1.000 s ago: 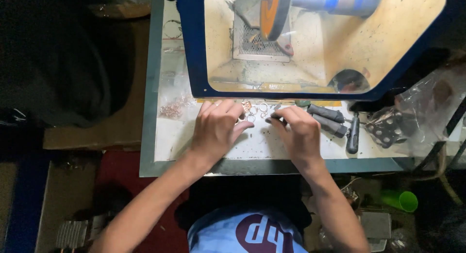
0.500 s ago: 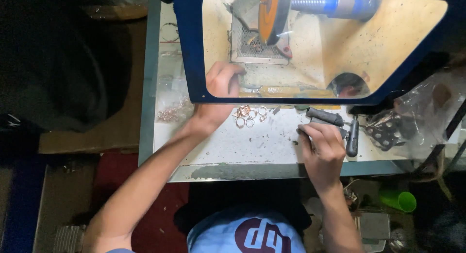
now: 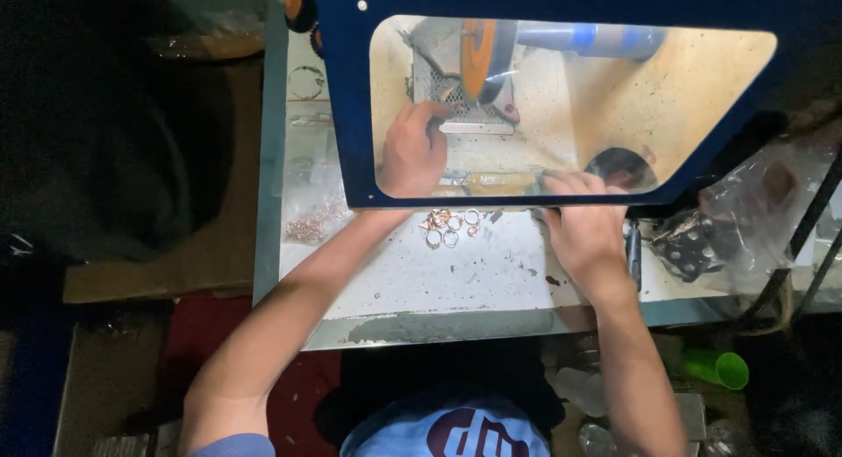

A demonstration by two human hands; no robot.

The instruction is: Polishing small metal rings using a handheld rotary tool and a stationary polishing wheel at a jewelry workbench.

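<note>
My left hand (image 3: 412, 148) has gone from the tabletop (image 3: 456, 273), where it lay flat a second ago, in under the blue hood (image 3: 351, 97) and now sits behind its clear window (image 3: 614, 80), fingers curled beside the orange wheel (image 3: 478, 58) and the metal grille (image 3: 456, 106) below it. Whether that grip is closed on a ring I cannot tell; the fingers hide whatever is inside. My right hand (image 3: 586, 233) has slid up from the dark tools (image 3: 633, 253) to the hood's lower edge, fingertips tucked just under the window, palm down on the tabletop; its grip looks loose, but what it touches there is hidden.

The rings (image 3: 447, 227), a small cluster of gold-coloured bands, lie flat on the tabletop between my two wrists, just below the hood, holes facing up. A second heap of coppery pieces (image 3: 311, 224) lies to the left, near the table edge. I judge that the move into the hood means work at the wheel is starting, with the cluster waiting its turn.

The wheel stands on edge, seen nearly side-on from above; its shaft (image 3: 588, 40), blue and pale, runs to my right across the hood, so the long axis lies left to right. At far right sit a crumpled clear bag (image 3: 745, 211) and a green cup (image 3: 719, 367) below the tabletop.
</note>
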